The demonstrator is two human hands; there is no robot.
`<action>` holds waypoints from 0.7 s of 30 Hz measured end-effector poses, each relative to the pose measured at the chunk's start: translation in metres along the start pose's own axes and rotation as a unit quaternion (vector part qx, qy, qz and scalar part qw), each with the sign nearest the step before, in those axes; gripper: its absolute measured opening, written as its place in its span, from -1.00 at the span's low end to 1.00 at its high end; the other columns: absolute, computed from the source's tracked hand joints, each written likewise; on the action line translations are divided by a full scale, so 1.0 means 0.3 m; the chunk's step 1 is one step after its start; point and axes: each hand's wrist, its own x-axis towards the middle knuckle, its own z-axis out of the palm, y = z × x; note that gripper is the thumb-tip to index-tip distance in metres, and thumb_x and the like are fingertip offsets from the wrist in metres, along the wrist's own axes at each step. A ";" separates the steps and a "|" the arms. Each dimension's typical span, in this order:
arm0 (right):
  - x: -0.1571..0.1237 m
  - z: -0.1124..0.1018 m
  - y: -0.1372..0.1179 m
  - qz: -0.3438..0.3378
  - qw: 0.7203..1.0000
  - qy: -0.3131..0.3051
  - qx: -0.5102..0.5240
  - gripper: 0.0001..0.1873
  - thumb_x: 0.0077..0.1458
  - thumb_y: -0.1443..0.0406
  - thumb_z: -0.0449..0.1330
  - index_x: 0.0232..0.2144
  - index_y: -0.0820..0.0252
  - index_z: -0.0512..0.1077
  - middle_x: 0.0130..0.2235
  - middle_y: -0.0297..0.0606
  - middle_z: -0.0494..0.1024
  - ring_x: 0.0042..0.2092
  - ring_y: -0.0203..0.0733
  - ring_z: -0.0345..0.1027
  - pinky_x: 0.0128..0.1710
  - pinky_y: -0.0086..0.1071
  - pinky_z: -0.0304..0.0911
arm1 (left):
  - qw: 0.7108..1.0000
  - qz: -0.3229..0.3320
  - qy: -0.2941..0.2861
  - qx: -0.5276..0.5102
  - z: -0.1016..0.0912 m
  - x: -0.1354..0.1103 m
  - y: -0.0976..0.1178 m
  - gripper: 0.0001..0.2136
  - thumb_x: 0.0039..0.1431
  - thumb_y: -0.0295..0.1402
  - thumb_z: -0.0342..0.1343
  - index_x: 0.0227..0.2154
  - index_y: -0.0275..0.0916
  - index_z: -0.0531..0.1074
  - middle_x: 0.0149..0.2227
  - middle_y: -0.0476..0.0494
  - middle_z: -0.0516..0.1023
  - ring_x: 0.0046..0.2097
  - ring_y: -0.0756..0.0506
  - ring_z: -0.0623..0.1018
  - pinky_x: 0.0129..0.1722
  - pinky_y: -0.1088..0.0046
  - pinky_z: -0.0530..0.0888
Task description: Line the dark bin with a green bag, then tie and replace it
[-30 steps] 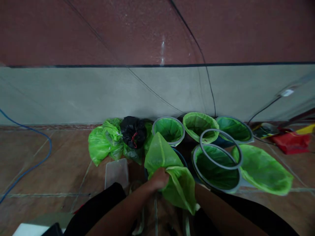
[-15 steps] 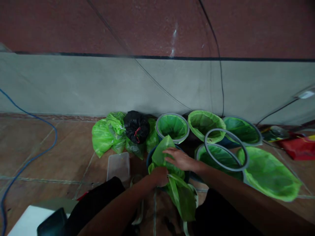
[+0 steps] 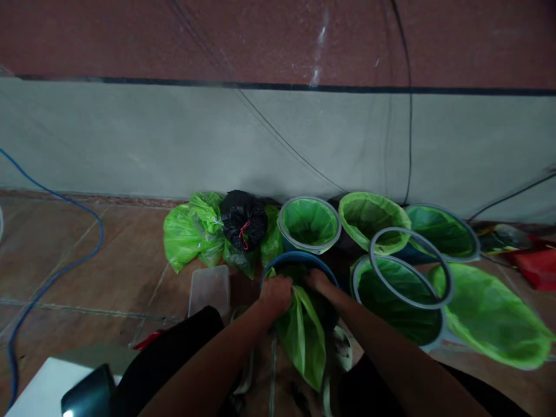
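Compared with half a second earlier, the green bag [image 3: 303, 341] no longer stands bunched above the blue bucket [image 3: 299, 257]. Its upper part has gone down inside the bucket, and the far rim, hidden by plastic before, now shows bare. The remainder of the bag drapes over the near rim and hangs outside towards the person's knees. The left hand [image 3: 275, 294] stays at the near rim with its fingers clamped on the bag's edge. The right hand [image 3: 319, 280] has moved from the top of the bag to inside the bucket mouth. Its fingers dip out of view, so whether they are together or apart cannot be told. Judged from this, the bag is partly seated in the bucket but is not spread over the rim. On the floor to the right stand four bins already lined in green, the nearest [image 3: 393, 304] with a loose grey ring [image 3: 436, 255] resting tilted over it. A further open green bag [image 3: 490, 318] lies beyond. To the left are tied green bags [image 3: 185, 237], a knotted black bag [image 3: 243, 220] and a clear plastic container [image 3: 209, 289].
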 end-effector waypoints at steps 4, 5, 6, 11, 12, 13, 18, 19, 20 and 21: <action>-0.046 -0.062 -0.026 0.037 0.995 -0.047 0.083 -0.51 0.36 0.06 -0.09 -0.18 0.24 0.52 -0.19 -0.12 0.61 -0.20 -0.17 0.52 -0.27 -0.38 0.34 | 0.999 -0.023 0.032 -0.007 0.029 0.020 -0.012 -0.72 0.29 -0.36 -0.06 -0.09 -0.30 0.49 -0.06 -0.33 0.58 0.05 -0.26 0.56 0.05 0.14 0.45; -0.072 -0.069 -0.036 0.038 0.988 -0.076 0.127 -0.46 0.35 -0.01 -0.14 -0.11 0.20 0.49 -0.15 -0.15 0.61 -0.23 -0.20 0.51 -0.32 -0.40 0.33 | 0.999 -0.027 0.040 -0.007 0.035 0.023 -0.017 -0.73 0.29 -0.36 -0.05 -0.09 -0.30 0.50 -0.06 -0.33 0.58 0.05 -0.26 0.55 0.05 0.15 0.44; -0.099 -0.073 -0.045 0.028 0.981 -0.105 0.160 -0.46 0.32 -0.06 -0.11 -0.07 0.16 0.48 -0.13 -0.18 0.61 -0.25 -0.22 0.51 -0.35 -0.41 0.32 | 0.998 -0.030 0.046 -0.006 0.040 0.024 -0.023 -0.73 0.29 -0.36 -0.05 -0.10 -0.31 0.50 -0.07 -0.33 0.57 0.06 -0.26 0.55 0.06 0.16 0.44; -0.188 -0.071 -0.052 -0.090 0.992 -0.091 0.002 -0.80 -0.05 0.35 0.29 -0.29 0.23 0.58 -0.34 -0.24 0.62 -0.32 -0.20 0.46 -0.33 -0.43 0.24 | 0.999 -0.013 0.037 0.000 0.042 0.020 -0.037 -0.74 0.25 -0.47 -0.05 -0.12 -0.33 0.51 -0.10 -0.34 0.58 0.02 -0.23 0.57 0.01 0.27 0.48; -0.192 -0.077 -0.045 -0.093 0.993 -0.062 -0.031 -0.82 -0.06 0.40 0.25 -0.33 0.23 0.60 -0.35 -0.24 0.63 -0.31 -0.19 0.46 -0.31 -0.43 0.24 | 0.999 -0.005 0.033 0.002 0.041 0.019 -0.038 -0.73 0.24 -0.50 -0.06 -0.12 -0.33 0.51 -0.11 -0.33 0.58 0.02 -0.22 0.57 0.01 0.30 0.48; -0.193 -0.088 -0.036 -0.089 0.994 -0.035 -0.048 -0.80 -0.03 0.42 0.21 -0.34 0.23 0.61 -0.34 -0.23 0.64 -0.30 -0.19 0.47 -0.28 -0.43 0.25 | 1.000 0.004 0.030 0.003 0.041 0.017 -0.039 -0.73 0.24 -0.51 -0.06 -0.12 -0.33 0.51 -0.11 -0.32 0.59 0.02 -0.20 0.57 0.02 0.31 0.47; -0.207 -0.197 0.030 -0.042 0.994 0.041 -0.089 -0.74 0.10 0.39 0.13 -0.29 0.21 0.64 -0.27 -0.21 0.67 -0.22 -0.17 0.51 -0.23 -0.43 0.25 | 0.999 0.026 0.040 0.011 0.030 0.003 -0.056 -0.68 0.17 -0.57 -0.03 -0.04 -0.35 0.46 -0.02 -0.32 0.56 0.05 -0.18 0.54 0.06 0.32 0.45; -0.216 -0.221 0.046 -0.021 0.993 0.058 -0.096 -0.75 0.10 0.39 0.13 -0.30 0.20 0.64 -0.27 -0.21 0.67 -0.21 -0.16 0.51 -0.23 -0.43 0.24 | 0.998 0.030 0.046 0.016 0.022 -0.003 -0.061 -0.66 0.16 -0.57 -0.02 -0.02 -0.35 0.45 -0.02 -0.32 0.56 0.04 -0.19 0.54 0.06 0.29 0.44; -0.227 -0.242 0.063 0.008 0.992 0.077 -0.095 -0.75 0.10 0.39 0.13 -0.32 0.19 0.63 -0.27 -0.20 0.66 -0.20 -0.16 0.50 -0.24 -0.43 0.24 | 0.998 0.039 0.052 0.024 0.011 -0.012 -0.067 -0.66 0.15 -0.56 -0.01 -0.03 -0.33 0.46 -0.03 -0.31 0.56 0.02 -0.20 0.55 0.08 0.24 0.43; -0.241 -0.259 0.080 0.042 0.991 0.096 -0.087 -0.76 0.10 0.38 0.13 -0.33 0.20 0.63 -0.27 -0.19 0.65 -0.19 -0.15 0.50 -0.26 -0.44 0.23 | 0.996 0.052 0.057 0.034 -0.001 -0.023 -0.074 -0.69 0.16 -0.56 0.00 -0.06 -0.31 0.48 -0.05 -0.29 0.57 0.00 -0.21 0.55 0.10 0.17 0.40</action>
